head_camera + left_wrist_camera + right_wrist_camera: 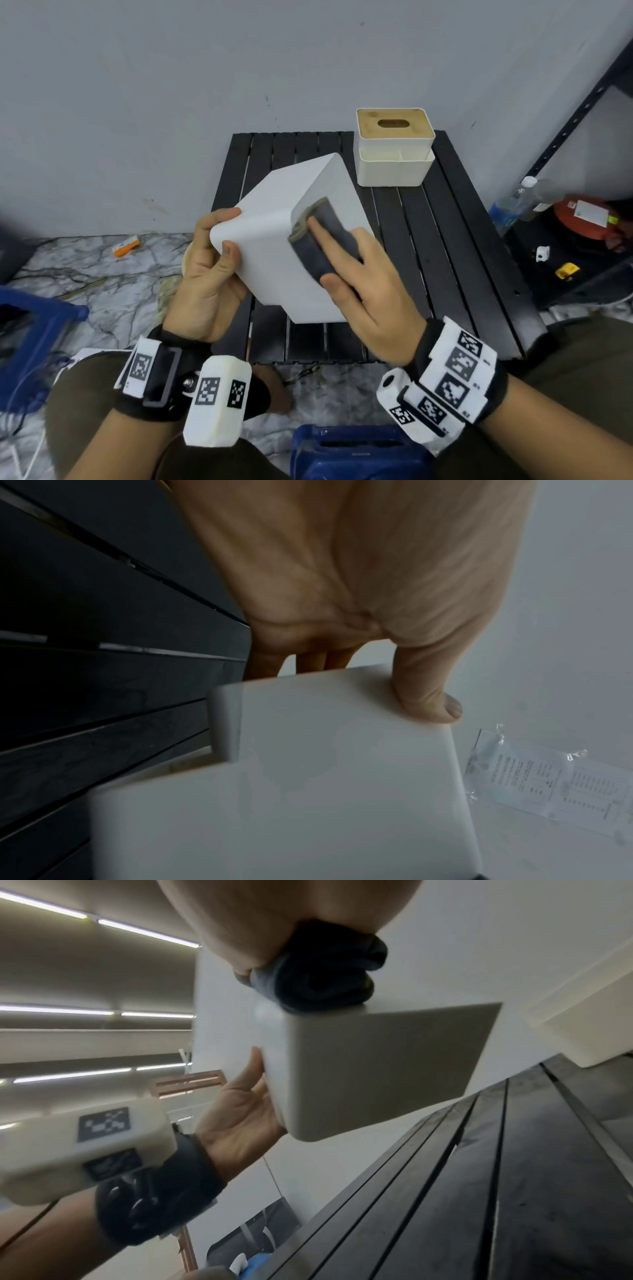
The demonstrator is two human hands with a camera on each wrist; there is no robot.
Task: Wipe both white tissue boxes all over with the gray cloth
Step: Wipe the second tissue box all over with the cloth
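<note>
While box (274, 240) tilts, cloth (325, 236) under rt fingers (320, 236)

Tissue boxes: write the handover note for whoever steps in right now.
Left hand grips the near end of the plain white tissue box, lifted and tilted above the black slatted table.
Right hand presses the folded gray cloth flat against the box's upper face, fingers straight.
Second tissue box with wooden lid stands upright at the table's far edge, untouched by either hand.
Done: cannot tell which faces are already wiped.
Left: finish this box all over, then wipe the second.
</note>
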